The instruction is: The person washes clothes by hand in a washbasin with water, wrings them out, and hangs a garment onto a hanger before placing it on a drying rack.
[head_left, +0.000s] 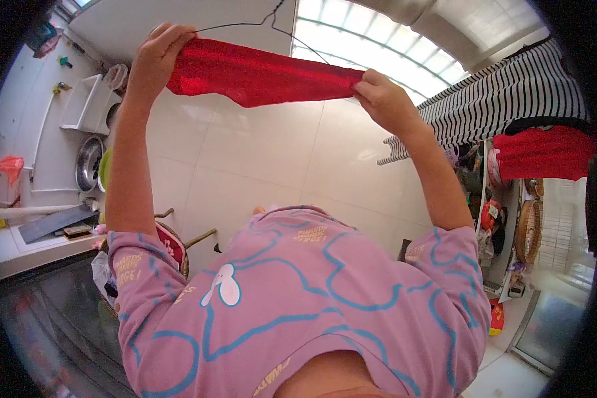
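Note:
A red cloth [265,74] is stretched sideways between my two raised hands at the top of the view. My left hand [160,58] is closed on its left end, and my right hand [381,98] pinches its right end. Behind the cloth's upper edge is a thin wire hanger [270,24], its lower part hidden by the cloth. The hanger's left arm runs to my left hand, and its right arm slopes down behind the cloth near my right hand.
Striped clothing [504,93] and another red garment [545,153] hang at the right, above crowded shelves. A metal basin [89,164] and a white rack [81,105] are along the left wall. A bright barred window [378,43] is at the top.

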A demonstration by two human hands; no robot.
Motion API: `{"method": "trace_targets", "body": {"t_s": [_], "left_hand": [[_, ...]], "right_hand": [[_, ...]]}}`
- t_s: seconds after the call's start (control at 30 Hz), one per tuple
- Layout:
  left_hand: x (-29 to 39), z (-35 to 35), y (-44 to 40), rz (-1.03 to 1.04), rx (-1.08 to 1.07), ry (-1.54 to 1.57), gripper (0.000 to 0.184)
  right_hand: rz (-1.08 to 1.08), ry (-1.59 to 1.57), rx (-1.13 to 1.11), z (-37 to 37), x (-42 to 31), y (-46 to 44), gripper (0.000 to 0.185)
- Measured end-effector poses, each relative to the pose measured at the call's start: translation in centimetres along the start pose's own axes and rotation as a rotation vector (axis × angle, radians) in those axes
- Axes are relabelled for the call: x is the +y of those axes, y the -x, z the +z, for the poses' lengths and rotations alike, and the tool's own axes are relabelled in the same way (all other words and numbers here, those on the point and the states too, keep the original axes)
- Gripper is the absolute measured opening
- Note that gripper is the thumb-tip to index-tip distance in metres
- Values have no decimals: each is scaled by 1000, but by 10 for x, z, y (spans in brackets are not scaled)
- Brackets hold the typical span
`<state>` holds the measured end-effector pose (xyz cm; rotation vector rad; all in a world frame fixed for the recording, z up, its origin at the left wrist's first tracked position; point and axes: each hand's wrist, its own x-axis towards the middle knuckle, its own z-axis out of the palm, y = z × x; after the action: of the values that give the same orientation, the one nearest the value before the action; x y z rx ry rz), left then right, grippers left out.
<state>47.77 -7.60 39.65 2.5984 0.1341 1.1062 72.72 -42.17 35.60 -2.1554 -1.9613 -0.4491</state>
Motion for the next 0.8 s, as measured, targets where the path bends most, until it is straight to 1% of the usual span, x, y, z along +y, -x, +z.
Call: {"method": "trace_targets", "body": {"t_s": [0.03,0.07,0.13,0.17,0.2,0.23,0.27,0.3,0.37,0.4,0.5,0.57,0.6,0.63,0.67,0.7,0.73,0.77,0.8], "left_hand": [[-2,0,5,-3,-10,-12,16],[0,1,9,-27,-19,23,16],[6,1,20,-70,-34,90,16],[12,0,24,-85,-55,48,15],[19,2,22,-84,-66,12,14],[23,3,22,-90,-81,-27,13],[15,3,25,-157,-97,57,13],[18,-1,24,-175,-86,90,13],[25,-11,25,-213,-67,158,13],[16,-11,28,-243,-43,267,14],[19,-15,23,-262,31,264,10],[21,-19,18,-123,-42,70,9],[21,-25,11,-41,-60,-31,9],[14,-20,11,56,-20,-38,11],[24,-23,7,23,-7,-167,13],[17,-24,6,33,-28,-113,11],[8,-19,8,49,20,-71,9],[22,-18,8,-101,49,88,8],[32,-20,0,-27,54,38,8]], "right_hand": [[-11,-35,-15,-3,3,-1,9],[4,-64,35,-4,8,-2,9],[36,-206,46,-5,8,-8,9],[55,-275,52,-5,6,-11,9],[-7,-283,-43,-3,-3,-13,12],[-37,-286,-49,-7,-7,-14,13],[-15,-377,-10,-10,-8,-14,13],[5,-467,30,-13,-9,-13,14],[-8,-524,259,-16,-6,-10,16],[-16,-552,374,-17,-5,-8,17],[-9,-622,381,-24,-2,2,21],[3,-415,144,-37,0,7,12],[-31,-372,54,-36,3,9,15],[-67,-311,-28,-32,10,10,18],[-31,-354,-156,-29,12,11,16],[21,-391,-278,-27,11,13,16],[-47,-312,-261,-27,12,17,14],[-99,-236,-252,-26,13,19,13],[-65,-222,-241,-27,18,20,13]]}}
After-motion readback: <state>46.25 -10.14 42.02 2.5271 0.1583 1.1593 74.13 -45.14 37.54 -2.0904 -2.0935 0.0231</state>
